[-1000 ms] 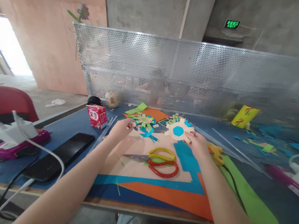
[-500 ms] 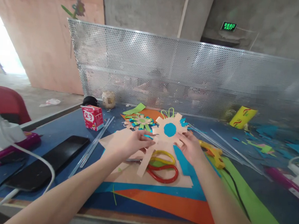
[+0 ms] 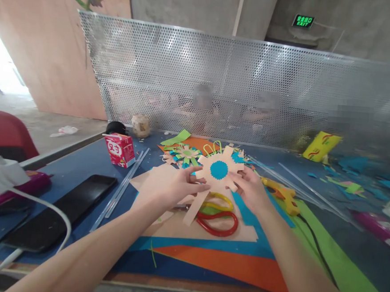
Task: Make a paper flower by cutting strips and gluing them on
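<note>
A pale pink paper flower [image 3: 233,156] with a scalloped blue paper disc [image 3: 219,170] at its centre is raised over the table. My right hand [image 3: 252,185] pinches its right-hand petals between thumb and fingers. At the flower's left edge is my left hand [image 3: 182,183], fingers apart and stretched towards the petals; whether they touch is hard to make out. Beneath lie scissors [image 3: 220,230] with red and yellow handles, a pale paper strip [image 3: 195,209] across them, and pink paper sheets [image 3: 152,183]. Behind, a layered green and blue paper flower [image 3: 186,153] rests on the table.
A yellow glue gun [image 3: 286,197] lies at right by green paper [image 3: 334,249]. Clear glue sticks [image 3: 121,187], a phone [image 3: 67,204] and a red drink carton [image 3: 119,149] are at left. A perforated metal screen [image 3: 186,74] stands behind the table.
The left hand has moved slightly right and up, closer to the flower's edge. The flower and right hand have shifted a little, and the camera view has tilted slightly.
</note>
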`<state>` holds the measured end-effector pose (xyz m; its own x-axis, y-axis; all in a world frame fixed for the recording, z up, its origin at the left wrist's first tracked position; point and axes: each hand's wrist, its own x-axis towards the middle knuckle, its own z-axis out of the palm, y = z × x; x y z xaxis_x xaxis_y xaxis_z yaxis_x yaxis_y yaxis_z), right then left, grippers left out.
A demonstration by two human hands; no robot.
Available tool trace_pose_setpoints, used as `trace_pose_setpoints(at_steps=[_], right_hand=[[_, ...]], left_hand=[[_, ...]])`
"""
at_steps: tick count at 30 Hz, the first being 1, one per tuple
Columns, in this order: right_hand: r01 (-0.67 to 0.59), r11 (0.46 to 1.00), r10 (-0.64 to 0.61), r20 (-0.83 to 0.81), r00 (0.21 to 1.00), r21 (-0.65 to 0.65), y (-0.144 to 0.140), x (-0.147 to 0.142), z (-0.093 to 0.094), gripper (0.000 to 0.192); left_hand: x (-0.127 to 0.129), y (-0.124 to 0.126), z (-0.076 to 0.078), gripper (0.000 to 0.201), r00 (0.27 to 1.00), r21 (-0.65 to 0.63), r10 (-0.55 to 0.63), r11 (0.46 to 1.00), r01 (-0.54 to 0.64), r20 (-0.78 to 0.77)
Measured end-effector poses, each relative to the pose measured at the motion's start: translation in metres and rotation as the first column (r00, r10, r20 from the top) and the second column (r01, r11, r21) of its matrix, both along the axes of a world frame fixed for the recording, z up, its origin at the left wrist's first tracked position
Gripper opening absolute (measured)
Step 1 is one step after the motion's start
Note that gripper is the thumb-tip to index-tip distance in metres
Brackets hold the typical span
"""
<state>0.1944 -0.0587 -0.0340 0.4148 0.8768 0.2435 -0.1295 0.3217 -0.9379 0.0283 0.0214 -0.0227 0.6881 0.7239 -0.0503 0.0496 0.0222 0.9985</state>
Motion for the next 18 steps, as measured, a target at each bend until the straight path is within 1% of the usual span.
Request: trace_pose_setpoints(at_steps=[2, 3, 5, 8, 11, 13, 15, 16, 18], right_hand=[[0.027, 0.999, -0.027, 0.007, 1.000, -0.020, 0.000, -0.001, 0.001, 0.023], [0.034, 0.999, -0.034, 0.011, 0.999, -0.026, -0.001, -0.001, 0.002, 0.023], [0.031, 0.999, -0.031, 0.024, 0.999, -0.028, -0.001, -0.001, 0.001, 0.023], [0.037, 0.999, -0.035, 0.067, 0.997, -0.032, -0.002, 0.001, -0.001, 0.023], [0.029, 0.997, -0.019, 0.130, 0.991, -0.076, -0.002, 0.005, -0.004, 0.024], [0.018, 0.995, -0.001, 0.164, 0.986, -0.101, -0.001, 0.007, -0.006, 0.023], [0.032, 0.995, -0.015, 0.181, 0.983, -0.094, -0.001, 0.007, -0.006, 0.023], [0.039, 0.995, -0.022, 0.182, 0.983, -0.087, -0.002, 0.007, -0.006, 0.023], [0.061, 0.995, -0.045, 0.181, 0.983, -0.083, -0.003, 0.005, -0.003, 0.024]], left_hand=[[-0.001, 0.000, 0.001, 0.063, 1.000, -0.059, 0.003, 0.998, -0.002, 0.017], [-0.002, -0.001, 0.002, 0.061, 1.000, -0.062, 0.013, 0.998, -0.012, 0.013], [-0.003, -0.002, 0.005, 0.055, 0.999, -0.038, 0.051, 0.998, -0.051, -0.001], [-0.005, -0.005, 0.009, 0.054, 0.995, 0.017, 0.085, 0.996, -0.084, -0.060], [-0.005, -0.007, 0.015, 0.050, 0.988, 0.062, 0.109, 0.993, -0.102, -0.107], [-0.007, -0.007, 0.017, 0.041, 0.976, 0.165, 0.154, 0.978, -0.129, -0.151], [-0.009, -0.005, 0.016, 0.030, 0.965, 0.317, 0.195, 0.939, -0.132, -0.176], [-0.011, -0.003, 0.014, 0.026, 0.966, 0.375, 0.198, 0.919, -0.123, -0.168], [-0.015, 0.002, 0.008, 0.022, 0.973, 0.442, 0.190, 0.890, -0.116, -0.128]])
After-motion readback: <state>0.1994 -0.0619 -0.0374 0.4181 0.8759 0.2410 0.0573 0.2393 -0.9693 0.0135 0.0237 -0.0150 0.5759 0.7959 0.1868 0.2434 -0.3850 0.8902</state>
